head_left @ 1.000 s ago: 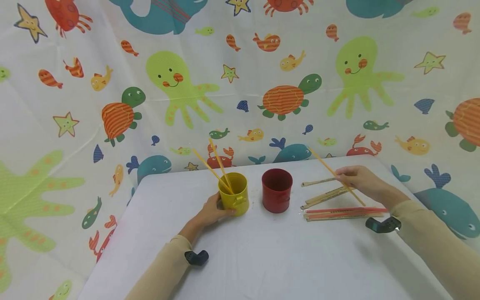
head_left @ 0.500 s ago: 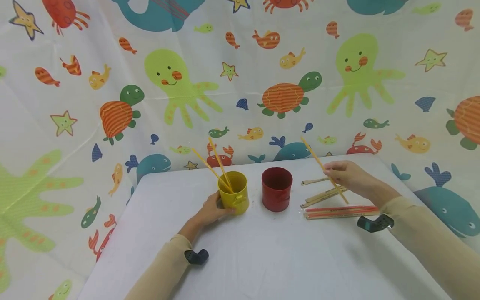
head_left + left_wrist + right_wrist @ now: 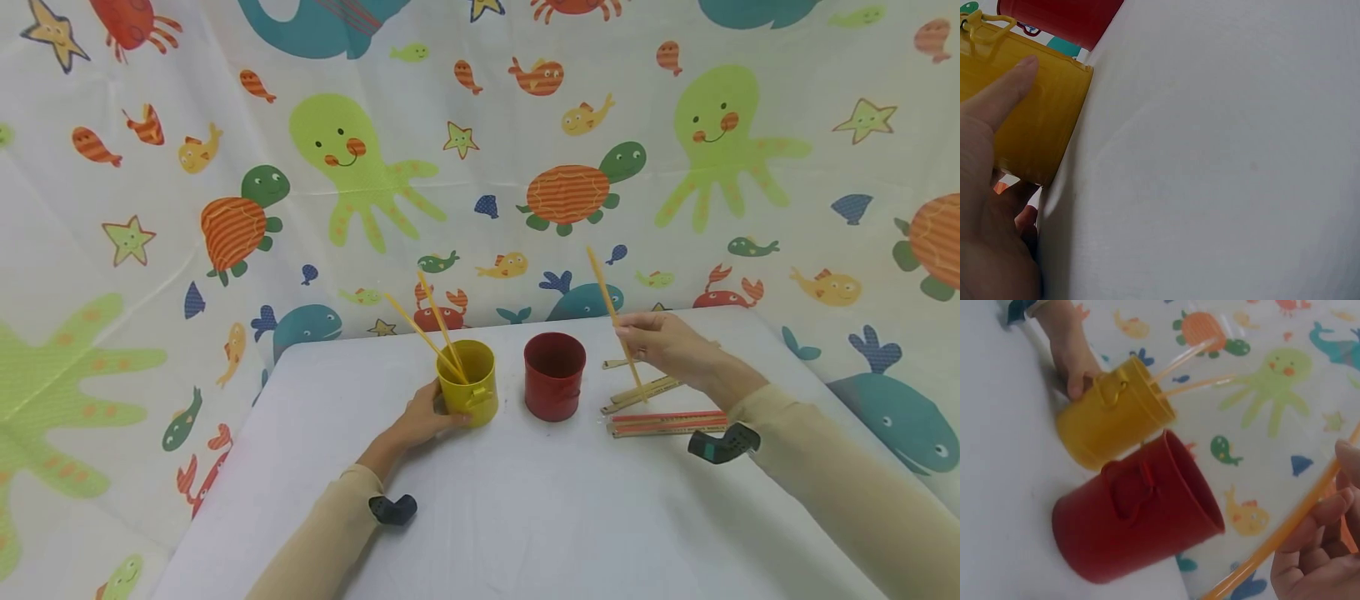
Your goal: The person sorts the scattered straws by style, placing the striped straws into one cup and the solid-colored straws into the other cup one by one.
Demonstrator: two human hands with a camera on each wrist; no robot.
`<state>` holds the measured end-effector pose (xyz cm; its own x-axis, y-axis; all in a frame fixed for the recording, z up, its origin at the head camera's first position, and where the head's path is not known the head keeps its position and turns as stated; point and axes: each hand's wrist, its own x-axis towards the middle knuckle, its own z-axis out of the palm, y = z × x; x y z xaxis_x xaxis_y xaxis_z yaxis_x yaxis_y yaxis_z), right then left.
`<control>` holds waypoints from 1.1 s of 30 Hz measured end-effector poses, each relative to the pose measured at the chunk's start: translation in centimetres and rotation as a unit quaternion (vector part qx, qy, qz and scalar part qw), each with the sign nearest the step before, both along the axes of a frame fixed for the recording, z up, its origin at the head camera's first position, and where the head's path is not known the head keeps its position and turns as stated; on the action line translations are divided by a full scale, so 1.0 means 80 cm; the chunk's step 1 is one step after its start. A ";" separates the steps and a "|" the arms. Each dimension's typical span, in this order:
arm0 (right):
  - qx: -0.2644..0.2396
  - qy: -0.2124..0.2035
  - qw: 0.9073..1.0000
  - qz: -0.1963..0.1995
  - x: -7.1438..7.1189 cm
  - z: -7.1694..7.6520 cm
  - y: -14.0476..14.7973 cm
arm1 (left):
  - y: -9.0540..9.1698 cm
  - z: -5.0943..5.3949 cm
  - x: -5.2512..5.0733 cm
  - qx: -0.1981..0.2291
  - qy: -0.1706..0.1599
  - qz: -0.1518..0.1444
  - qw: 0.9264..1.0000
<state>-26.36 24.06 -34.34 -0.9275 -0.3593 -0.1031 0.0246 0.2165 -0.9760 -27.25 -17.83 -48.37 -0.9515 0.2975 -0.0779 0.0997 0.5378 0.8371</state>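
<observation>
My left hand (image 3: 417,417) grips the yellow cup (image 3: 480,410) low on its left side; in the left wrist view the thumb lies along the yellow wall (image 3: 1047,112). Two yellow-orange sticks (image 3: 420,323) lean out of that cup to the left. Between finger and thumb, my right hand (image 3: 663,343) pinches an orange stick (image 3: 604,287), held steeply with its top tilted left, to the right of the red cup (image 3: 552,392). The right wrist view shows the hand (image 3: 1322,544) on the stick (image 3: 1285,528) and the red cup (image 3: 1135,512) with nothing seen sticking out of it.
Several packs of sticks lie on the white table (image 3: 525,517) right of the red cup: tan ones (image 3: 651,392) partly under my right hand and red ones (image 3: 667,422) nearer me. A patterned sea-animal cloth (image 3: 465,225) hangs behind the table.
My right hand has moved left with the orange stick, from over the packs toward the red cup, and the stick stands steeper. My left hand stays on the yellow cup.
</observation>
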 end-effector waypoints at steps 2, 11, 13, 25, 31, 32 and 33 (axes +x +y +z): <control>-0.010 0.006 1.000 0.006 0.000 0.003 -0.007 | 0.000 0.000 0.000 0.003 0.000 -0.001 1.000; -0.073 0.003 0.997 0.020 -0.007 0.010 -0.045 | 0.001 0.002 0.001 0.003 -0.002 -0.003 1.000; -0.091 0.000 0.996 0.023 -0.009 0.012 -0.054 | 0.001 0.003 0.001 0.002 -0.002 -0.004 1.000; -0.160 -0.023 0.987 0.019 -0.016 0.038 -0.116 | 0.001 0.001 0.001 0.000 -0.013 0.004 1.000; -0.201 -0.037 0.979 0.006 -0.021 0.050 -0.147 | 0.001 0.003 0.001 -0.001 -0.011 0.002 1.000; -0.209 -0.039 0.977 0.004 -0.021 0.052 -0.152 | 0.001 0.003 0.000 -0.001 -0.010 0.002 1.000; -0.216 -0.039 0.976 0.005 -0.022 0.053 -0.156 | 0.001 0.003 0.000 -0.002 -0.011 0.002 1.000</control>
